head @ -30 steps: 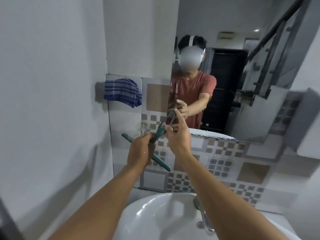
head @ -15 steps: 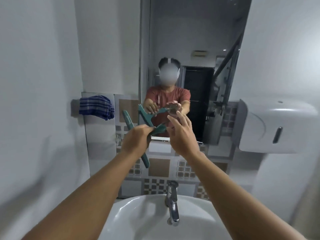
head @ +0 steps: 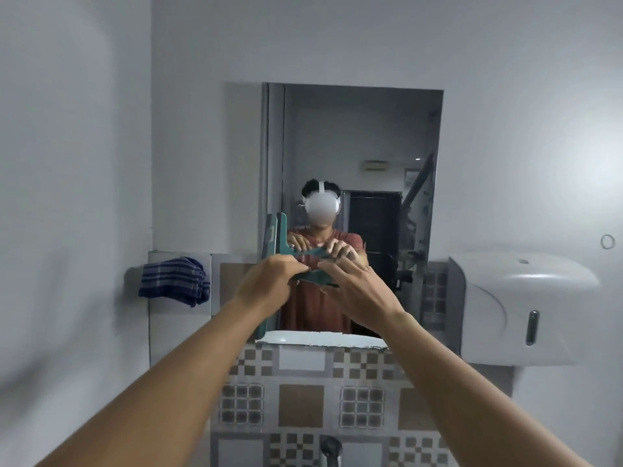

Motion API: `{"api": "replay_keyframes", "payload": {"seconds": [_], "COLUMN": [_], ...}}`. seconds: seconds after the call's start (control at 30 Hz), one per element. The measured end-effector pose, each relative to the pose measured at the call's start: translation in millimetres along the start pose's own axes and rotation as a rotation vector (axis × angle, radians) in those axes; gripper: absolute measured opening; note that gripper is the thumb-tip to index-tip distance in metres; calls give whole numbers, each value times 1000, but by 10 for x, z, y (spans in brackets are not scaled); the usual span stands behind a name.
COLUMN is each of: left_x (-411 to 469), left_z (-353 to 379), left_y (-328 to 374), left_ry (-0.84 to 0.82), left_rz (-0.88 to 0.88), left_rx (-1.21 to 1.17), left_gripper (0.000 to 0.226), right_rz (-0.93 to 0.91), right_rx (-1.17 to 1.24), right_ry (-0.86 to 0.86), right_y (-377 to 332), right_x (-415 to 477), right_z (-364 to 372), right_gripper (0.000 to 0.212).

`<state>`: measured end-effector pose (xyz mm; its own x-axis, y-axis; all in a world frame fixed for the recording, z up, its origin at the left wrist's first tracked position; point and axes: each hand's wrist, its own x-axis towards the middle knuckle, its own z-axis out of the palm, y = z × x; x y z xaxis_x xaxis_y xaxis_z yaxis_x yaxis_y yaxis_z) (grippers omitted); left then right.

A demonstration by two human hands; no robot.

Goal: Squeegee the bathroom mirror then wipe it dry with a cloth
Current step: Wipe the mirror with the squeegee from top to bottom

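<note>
The rectangular mirror (head: 357,136) hangs on the white wall straight ahead. A green squeegee (head: 269,237) stands with its blade upright against the mirror's left edge. My left hand (head: 266,284) is closed around the handle near the blade. My right hand (head: 350,288) pinches the handle's far end with its fingers. A blue striped cloth (head: 173,279) hangs on the wall to the left of the mirror. The mirror shows a person holding the same tool.
A white dispenser (head: 519,308) juts from the wall right of the mirror. Patterned brown and grey tiles (head: 300,406) cover the wall below. The tap's top (head: 330,449) shows at the bottom edge. A white side wall is close on the left.
My view has tilted upward, so the basin has left the frame. Both hands raised the squeegee and turned its blade upright at the mirror's left edge.
</note>
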<state>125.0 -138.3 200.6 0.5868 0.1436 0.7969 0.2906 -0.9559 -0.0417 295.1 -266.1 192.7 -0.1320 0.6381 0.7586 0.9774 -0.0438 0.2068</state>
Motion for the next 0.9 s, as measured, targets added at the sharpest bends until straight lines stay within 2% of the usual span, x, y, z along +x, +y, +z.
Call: {"api": "replay_keyframes", "payload": {"seconds": [0.17, 0.27, 0.33, 0.43, 0.63, 0.8, 0.9], "left_x": [146, 73, 2, -2, 372, 673, 753], "left_z": [-45, 66, 198, 407, 528, 557, 577], "left_y": [-64, -130, -223, -382, -517, -607, -655], "left_ry": [238, 357, 344, 226, 148, 112, 66], "left_rz": [-18, -31, -36, -92, -108, -180, -179], "left_rx": [98, 104, 91, 102, 196, 302, 305], "left_gripper": [44, 29, 18, 14, 37, 77, 88], "right_rz": [-5, 21, 30, 40, 34, 2, -10], "right_rx": [-37, -44, -26, -18, -24, -83, -163], "right_ry": [38, 76, 120, 150, 133, 110, 101], "right_y": [101, 223, 313, 426, 617, 688, 703], "right_x": [425, 753, 978, 1290, 1804, 2112, 2253], "right_z": [-71, -164, -233, -313, -450, -540, -603], "right_gripper": [43, 42, 42, 44, 40, 39, 43]}}
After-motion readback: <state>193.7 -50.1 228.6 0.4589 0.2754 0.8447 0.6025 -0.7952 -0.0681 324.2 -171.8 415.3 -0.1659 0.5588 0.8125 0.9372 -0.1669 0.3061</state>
